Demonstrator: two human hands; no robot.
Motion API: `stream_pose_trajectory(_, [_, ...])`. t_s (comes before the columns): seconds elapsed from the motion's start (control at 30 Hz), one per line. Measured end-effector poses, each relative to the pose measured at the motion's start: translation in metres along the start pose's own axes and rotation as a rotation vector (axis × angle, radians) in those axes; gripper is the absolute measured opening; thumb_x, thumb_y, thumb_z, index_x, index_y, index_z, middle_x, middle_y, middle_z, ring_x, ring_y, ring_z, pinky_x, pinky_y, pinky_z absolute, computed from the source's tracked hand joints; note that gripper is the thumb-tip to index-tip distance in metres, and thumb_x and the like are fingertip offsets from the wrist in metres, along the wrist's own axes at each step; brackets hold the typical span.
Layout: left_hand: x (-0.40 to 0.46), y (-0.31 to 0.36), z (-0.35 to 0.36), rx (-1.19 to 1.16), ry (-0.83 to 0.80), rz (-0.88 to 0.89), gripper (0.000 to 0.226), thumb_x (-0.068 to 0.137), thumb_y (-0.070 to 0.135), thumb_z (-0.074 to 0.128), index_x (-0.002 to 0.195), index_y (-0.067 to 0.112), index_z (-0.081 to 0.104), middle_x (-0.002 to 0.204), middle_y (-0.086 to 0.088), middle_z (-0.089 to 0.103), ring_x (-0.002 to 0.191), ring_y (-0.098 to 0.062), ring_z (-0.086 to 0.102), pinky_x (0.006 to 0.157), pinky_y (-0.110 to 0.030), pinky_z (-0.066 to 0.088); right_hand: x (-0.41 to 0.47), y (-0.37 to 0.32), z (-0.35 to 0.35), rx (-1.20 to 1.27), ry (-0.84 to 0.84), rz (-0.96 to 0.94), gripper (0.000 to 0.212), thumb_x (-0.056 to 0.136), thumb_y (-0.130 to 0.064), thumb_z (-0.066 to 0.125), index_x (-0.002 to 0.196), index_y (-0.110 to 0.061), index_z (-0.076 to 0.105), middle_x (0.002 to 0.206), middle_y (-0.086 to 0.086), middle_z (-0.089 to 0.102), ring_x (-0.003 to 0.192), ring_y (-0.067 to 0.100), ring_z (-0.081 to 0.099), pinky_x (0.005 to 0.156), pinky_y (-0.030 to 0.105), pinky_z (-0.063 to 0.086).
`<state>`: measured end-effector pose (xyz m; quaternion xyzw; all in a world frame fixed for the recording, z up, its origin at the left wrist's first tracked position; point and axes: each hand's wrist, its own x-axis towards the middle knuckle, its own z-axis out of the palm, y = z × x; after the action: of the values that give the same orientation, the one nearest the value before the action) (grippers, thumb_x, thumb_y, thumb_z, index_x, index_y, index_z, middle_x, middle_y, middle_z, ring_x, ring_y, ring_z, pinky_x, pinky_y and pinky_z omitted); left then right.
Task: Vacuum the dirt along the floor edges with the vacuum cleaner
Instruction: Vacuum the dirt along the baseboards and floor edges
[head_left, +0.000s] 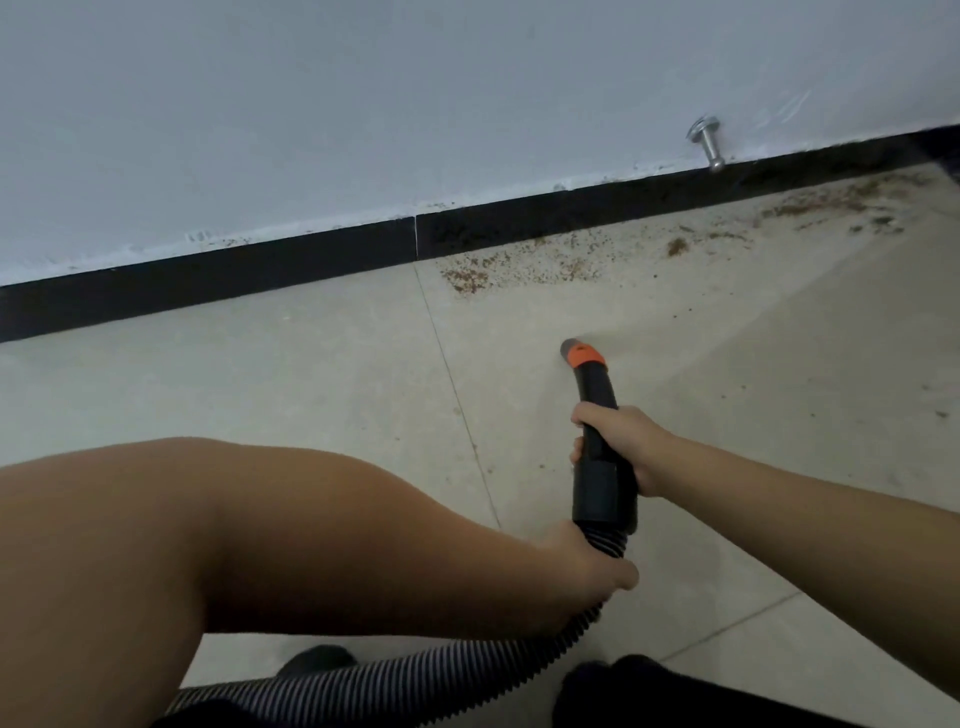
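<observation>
So the right hand (621, 441) had its fingers curled round the black handle of the vacuum cleaner wand (602, 447), gripping it about halfway up. The left hand (587, 566) was lower down, fingers wrapped round the ribbed hose (395, 675) right where it joined the wand. The hose looped back under the left arm toward the bottom of the shot. The nozzle tip (579, 352), grey with an orange collar, sat just at the beige tile floor (260, 395), well short of the wall. The dirt (545, 265), brown crumbs, was strewn along the black baseboard (311, 260) beyond the nozzle, thicker toward the far right corner. A metal doorstop (707, 146) stuck out of the white wall (363, 104) above it.
</observation>
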<state>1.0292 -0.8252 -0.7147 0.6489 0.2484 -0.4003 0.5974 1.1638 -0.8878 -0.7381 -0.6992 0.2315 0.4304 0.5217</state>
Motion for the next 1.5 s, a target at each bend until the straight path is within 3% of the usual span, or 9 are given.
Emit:
stream_pose_trajectory(0.2, [0.018, 0.003, -0.004, 0.035, -0.010, 0.063, 0.017, 0.088, 0.016, 0.060, 0.073, 0.012, 0.052, 0.066, -0.003, 0.056, 0.054, -0.013, 0.053, 0.050, -0.020, 0.044, 0.004, -0.010, -0.006, -0.033, 0.076, -0.010, 0.016, 0.085, -0.013, 0.062, 0.092, -0.006, 0.049, 0.052, 0.008, 0.060, 0.045, 0.022, 0.061, 0.055, 0.033, 0.054])
stream_pose_trajectory(0.4, [0.046, 0.030, 0.001, 0.025, -0.128, 0.071, 0.018, 0.088, 0.022, 0.060, 0.074, 0.012, 0.053, 0.067, -0.003, 0.057, 0.055, -0.013, 0.054, 0.054, -0.024, 0.046, 0.017, -0.030, -0.039, -0.063, 0.193, 0.036, 0.016, 0.082, -0.014, 0.063, 0.086, -0.008, 0.049, 0.052, 0.010, 0.062, 0.045, 0.022, 0.061, 0.053, 0.032, 0.052])
stream_pose_trajectory(0.67, [0.075, 0.071, 0.004, 0.001, -0.136, 0.062, 0.016, 0.084, 0.010, 0.062, 0.083, 0.015, 0.046, 0.071, -0.005, 0.045, 0.059, -0.018, 0.045, 0.060, -0.030, 0.044, 0.042, -0.040, -0.085, 0.138, 0.344, 0.009, 0.013, 0.085, -0.016, 0.060, 0.089, -0.008, 0.050, 0.049, 0.006, 0.061, 0.051, 0.022, 0.059, 0.066, 0.039, 0.051])
stream_pose_trajectory(0.8, [0.092, 0.086, -0.003, -0.008, -0.066, 0.080, 0.019, 0.086, 0.010, 0.062, 0.097, 0.010, 0.047, 0.072, -0.006, 0.046, 0.059, -0.018, 0.046, 0.057, -0.028, 0.045, 0.059, -0.061, -0.083, 0.147, 0.319, -0.050, 0.014, 0.086, -0.014, 0.061, 0.088, -0.006, 0.049, 0.048, 0.005, 0.059, 0.043, 0.019, 0.060, 0.055, 0.032, 0.053])
stream_pose_trajectory(0.93, [0.088, 0.085, 0.010, -0.032, -0.040, 0.062, 0.017, 0.085, 0.013, 0.062, 0.092, 0.012, 0.047, 0.071, -0.005, 0.048, 0.057, -0.017, 0.047, 0.055, -0.027, 0.045, 0.058, -0.065, -0.081, 0.054, 0.239, -0.043, 0.016, 0.086, -0.015, 0.061, 0.089, -0.007, 0.048, 0.046, 0.006, 0.059, 0.041, 0.020, 0.060, 0.048, 0.029, 0.052])
stream_pose_trajectory(1.13, [0.075, 0.084, 0.027, -0.096, -0.034, 0.048, 0.019, 0.084, 0.011, 0.061, 0.081, 0.019, 0.043, 0.072, -0.003, 0.047, 0.061, -0.016, 0.048, 0.055, -0.026, 0.046, 0.049, -0.061, -0.087, -0.056, 0.124, -0.020, 0.016, 0.087, -0.015, 0.062, 0.091, -0.005, 0.050, 0.056, 0.010, 0.062, 0.047, 0.023, 0.062, 0.057, 0.035, 0.053])
stream_pose_trajectory(1.33, [0.067, 0.104, 0.032, -0.087, 0.104, 0.039, 0.016, 0.084, 0.011, 0.063, 0.093, 0.009, 0.050, 0.073, -0.004, 0.051, 0.058, -0.014, 0.051, 0.050, -0.022, 0.046, 0.044, -0.079, -0.091, -0.035, 0.013, -0.002, 0.017, 0.090, -0.013, 0.058, 0.096, -0.006, 0.043, 0.063, 0.012, 0.057, 0.054, 0.022, 0.058, 0.062, 0.038, 0.051])
stream_pose_trajectory(1.5, [0.075, 0.117, 0.029, -0.117, 0.253, 0.008, 0.020, 0.084, 0.011, 0.063, 0.099, 0.004, 0.052, 0.072, -0.006, 0.053, 0.057, -0.019, 0.051, 0.065, -0.033, 0.048, 0.051, -0.099, -0.082, -0.116, -0.077, -0.057, 0.019, 0.090, -0.013, 0.058, 0.101, -0.005, 0.044, 0.068, 0.010, 0.057, 0.056, 0.021, 0.059, 0.056, 0.035, 0.050])
